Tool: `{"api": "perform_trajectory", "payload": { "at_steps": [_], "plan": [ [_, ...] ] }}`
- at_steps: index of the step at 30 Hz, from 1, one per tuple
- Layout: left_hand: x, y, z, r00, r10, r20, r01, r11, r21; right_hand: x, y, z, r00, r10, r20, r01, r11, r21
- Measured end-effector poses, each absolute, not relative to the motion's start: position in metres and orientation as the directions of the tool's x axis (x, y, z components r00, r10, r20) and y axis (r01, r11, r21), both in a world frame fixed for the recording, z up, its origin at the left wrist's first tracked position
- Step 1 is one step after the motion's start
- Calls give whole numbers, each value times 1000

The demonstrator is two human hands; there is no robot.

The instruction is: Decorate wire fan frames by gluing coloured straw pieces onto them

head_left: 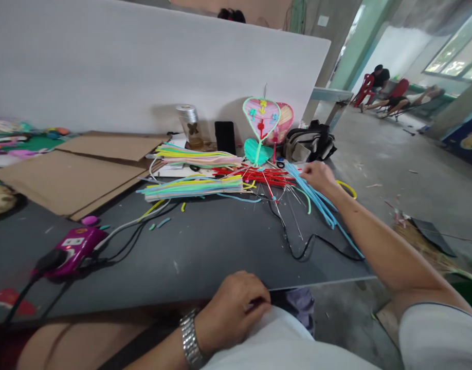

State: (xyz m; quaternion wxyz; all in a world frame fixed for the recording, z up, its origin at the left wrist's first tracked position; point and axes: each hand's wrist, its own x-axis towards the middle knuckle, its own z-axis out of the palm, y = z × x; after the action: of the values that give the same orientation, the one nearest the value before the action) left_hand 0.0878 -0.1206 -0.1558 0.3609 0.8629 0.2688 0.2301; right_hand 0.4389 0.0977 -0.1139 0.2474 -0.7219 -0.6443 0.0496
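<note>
My right hand (319, 176) reaches to the right side of the table, fingers bent together at a bundle of light blue pipe cleaners (316, 198); what the fingertips pinch is too small to make out. Near the table's front edge, my left hand (236, 308), with a metal watch on its wrist, rests curled in front of my body; its fingers hide whatever is inside. Red pipe cleaners (267, 177) lie left of the blue ones. Two multicoloured bundles (197, 155) (193, 187) lie further left. A heart-shaped pink piece (261, 118) with small flowers stands behind them.
Cardboard sheets (82, 174) and a purple power socket (76, 252) are at the left. A jar (190, 126), a phone (225, 137) and a bag (311, 141) stand along the white board (143, 67). A black cable (303, 254) crosses the table. Two people sit far right.
</note>
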Motion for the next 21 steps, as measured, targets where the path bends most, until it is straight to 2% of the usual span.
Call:
{"api": "perform_trajectory", "payload": {
  "at_steps": [3,6,11,14,18,21],
  "plan": [
    [70,-115,-147,582,751,312,359,-582,729,377,107,-120,139,985,102,922,-91,-377],
    [42,-112,-140,487,780,393,390,-597,701,334,112,-129,185,983,-16,920,-179,-348],
    [-6,-115,-143,366,814,450,464,-579,670,313,113,-129,261,963,-66,894,-267,-359],
    [-23,-114,-150,259,851,457,527,-521,671,316,113,-113,244,969,23,885,-213,-414],
    [-30,-111,-154,139,882,449,561,-444,699,330,112,-72,234,937,259,878,-90,-470],
    [-29,-110,-156,81,891,447,555,-413,722,336,101,-41,253,858,447,849,25,-528]
  ]
}}
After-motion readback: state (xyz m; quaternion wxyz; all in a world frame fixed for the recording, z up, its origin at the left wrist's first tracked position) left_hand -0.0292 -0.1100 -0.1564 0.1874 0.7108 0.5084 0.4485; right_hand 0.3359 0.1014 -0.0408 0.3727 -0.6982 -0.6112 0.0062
